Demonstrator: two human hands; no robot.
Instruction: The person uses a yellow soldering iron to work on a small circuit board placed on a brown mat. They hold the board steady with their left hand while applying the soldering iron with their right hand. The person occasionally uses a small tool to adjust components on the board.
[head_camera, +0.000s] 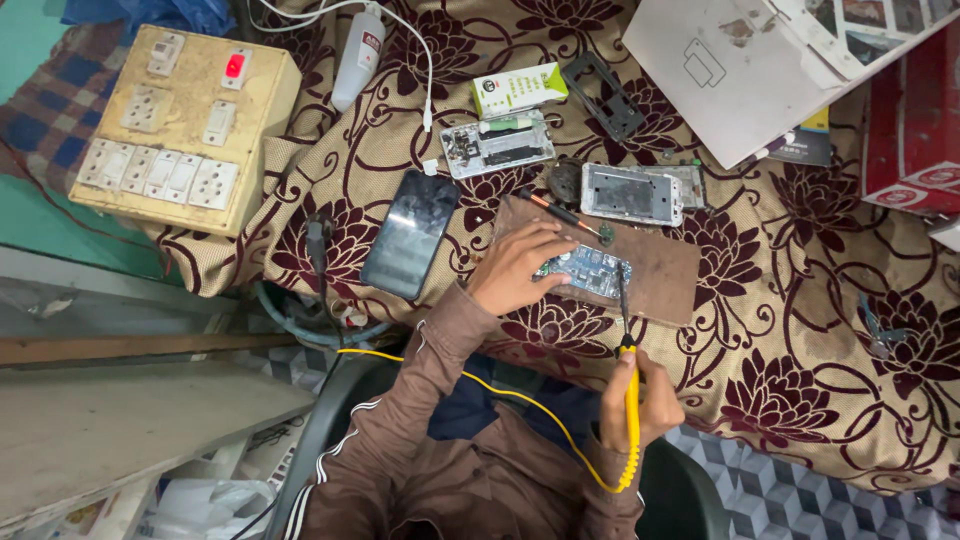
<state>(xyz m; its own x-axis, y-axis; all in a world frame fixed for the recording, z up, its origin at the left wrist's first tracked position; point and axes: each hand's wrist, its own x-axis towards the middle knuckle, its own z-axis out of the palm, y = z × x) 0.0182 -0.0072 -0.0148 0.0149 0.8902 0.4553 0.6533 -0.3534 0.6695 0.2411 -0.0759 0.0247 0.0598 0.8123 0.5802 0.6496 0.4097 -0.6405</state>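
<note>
My left hand (520, 268) presses down on a small phone circuit board (590, 270) that lies on a brown wooden block (665, 270). My right hand (640, 400) grips a yellow-handled soldering iron (630, 400), its dark tip touching the board's right edge. A yellow cord runs from the iron across my lap. A small screwdriver (555, 210) lies on the block's far left corner, just beyond my left hand.
A black phone (410, 232) lies left of my hand on the floral cloth (800, 330). Two opened phone frames (498, 143) (632, 193), a green-white box (518, 88) and a black frame (603, 95) lie behind. A yellowed switchboard (180, 125) sits far left, white cartons (740, 70) far right.
</note>
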